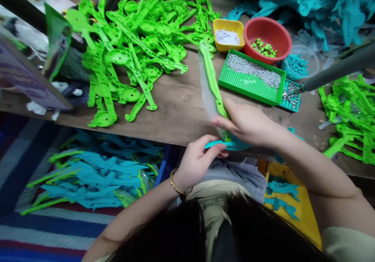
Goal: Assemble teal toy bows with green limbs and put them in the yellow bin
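Observation:
Between my two hands is a plastic assembly: a long green plastic arm [211, 76] with a translucent strip along its left side, joined near its lower end to a blue plastic part [231, 145]. My left hand [197, 158], with a gold bracelet at the wrist, pinches the blue part between thumb and fingers. My right hand [246, 123] is closed round the lower end of the green arm, thumb towards the strip. The arm points away from me over the bench, and the join is partly hidden by my fingers.
Green plastic parts [146, 31] are heaped at the back left. A yellow tub [216, 39], a red bowl [252, 27] and a green tray [224, 78] of small metal pieces stand at the back right. Blue-and-green pieces [102, 176] lie below left. A grey pole [336, 68] slants at right.

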